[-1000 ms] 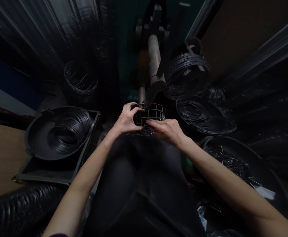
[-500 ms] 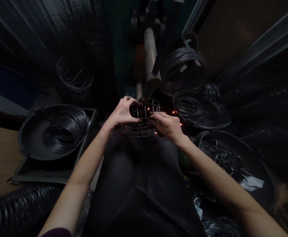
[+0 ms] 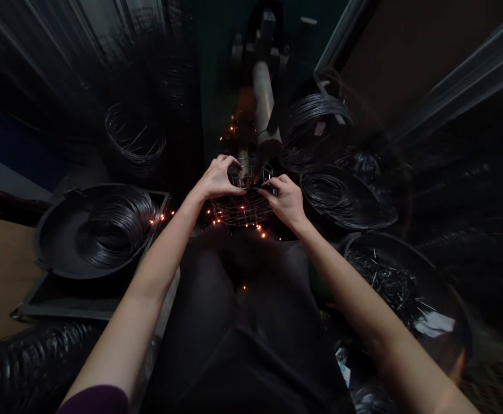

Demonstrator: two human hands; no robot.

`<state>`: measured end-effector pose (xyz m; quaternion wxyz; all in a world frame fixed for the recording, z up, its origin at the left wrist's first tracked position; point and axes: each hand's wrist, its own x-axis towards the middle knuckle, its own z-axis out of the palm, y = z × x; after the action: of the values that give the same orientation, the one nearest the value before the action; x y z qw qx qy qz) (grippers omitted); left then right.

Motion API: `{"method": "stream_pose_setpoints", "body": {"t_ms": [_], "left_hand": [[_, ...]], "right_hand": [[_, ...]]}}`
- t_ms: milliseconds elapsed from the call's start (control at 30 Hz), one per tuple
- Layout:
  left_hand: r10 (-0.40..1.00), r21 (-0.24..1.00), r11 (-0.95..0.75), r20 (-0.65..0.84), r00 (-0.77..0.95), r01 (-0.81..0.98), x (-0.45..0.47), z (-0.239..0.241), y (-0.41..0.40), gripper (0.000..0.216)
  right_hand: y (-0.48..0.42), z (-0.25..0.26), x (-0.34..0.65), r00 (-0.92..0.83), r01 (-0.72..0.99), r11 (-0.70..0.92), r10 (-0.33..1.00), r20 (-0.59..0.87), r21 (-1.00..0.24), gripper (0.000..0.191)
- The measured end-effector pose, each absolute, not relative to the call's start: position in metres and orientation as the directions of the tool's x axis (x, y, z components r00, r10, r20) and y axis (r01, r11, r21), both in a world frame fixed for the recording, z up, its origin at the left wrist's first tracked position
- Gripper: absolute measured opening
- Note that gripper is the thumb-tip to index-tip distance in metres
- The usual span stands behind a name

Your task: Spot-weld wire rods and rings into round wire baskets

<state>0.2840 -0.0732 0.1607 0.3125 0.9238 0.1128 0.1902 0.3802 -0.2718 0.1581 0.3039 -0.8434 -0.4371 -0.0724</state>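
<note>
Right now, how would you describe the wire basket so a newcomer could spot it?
Straight ahead stands a machine with a pale cylindrical arm. Below its tip, between the left hand and right hand, sits a round wire basket, the only open grid among the coils, ringed by orange sparks.

Head camera here, looking forward and down! Close in over the left hand (image 3: pixel 217 177) and right hand (image 3: pixel 286 201), wide view.

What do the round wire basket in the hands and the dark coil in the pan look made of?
The round grey wire-cage basket looks like thin bare steel; orange sparks around it suggest welded metal. The black coiled wire seems dark-finished steel, glinting along its strands.
</note>
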Motion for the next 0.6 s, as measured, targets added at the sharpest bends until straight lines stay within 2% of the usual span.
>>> {"method": "stream_pose_setpoints", "body": {"t_ms": [133,233,333,400,467,600], "left_hand": [[0.304,0.654,-0.755,0.289,0.908,0.044,0.291,0.159,-0.063,0.07],[0.32,0.754,-0.654,0.349,0.881,-0.061,0.277,0.138,-0.056,0.095],[0.385,0.862,-0.495,0.333,0.861,-0.112,0.256,0.099,-0.05,0.117],[0.419,0.908,-0.404,0.292,0.86,-0.111,0.246,0.073,-0.049,0.118],[0.467,0.931,-0.346,0.28,0.839,-0.118,0.241,0.054,-0.052,0.114],[0.593,0.943,-0.295,0.308,0.744,-0.155,0.23,0.052,-0.063,0.103]], "right_hand": [[-0.267,0.169,0.384,0.679,0.721,-0.48,0.632,0.372,-0.5,0.016],[-0.296,0.178,0.373,0.722,0.659,-0.42,0.585,0.369,-0.624,0.025],[-0.349,0.173,0.351,0.768,0.502,-0.383,0.609,0.196,-0.775,0.044],[-0.387,0.156,0.334,0.781,0.438,-0.462,0.62,0.072,-0.771,0.048],[-0.42,0.129,0.319,0.764,0.444,-0.543,0.645,-0.015,-0.713,0.046],[-0.462,0.074,0.308,0.629,0.522,-0.532,0.768,-0.121,-0.667,0.041]]}}
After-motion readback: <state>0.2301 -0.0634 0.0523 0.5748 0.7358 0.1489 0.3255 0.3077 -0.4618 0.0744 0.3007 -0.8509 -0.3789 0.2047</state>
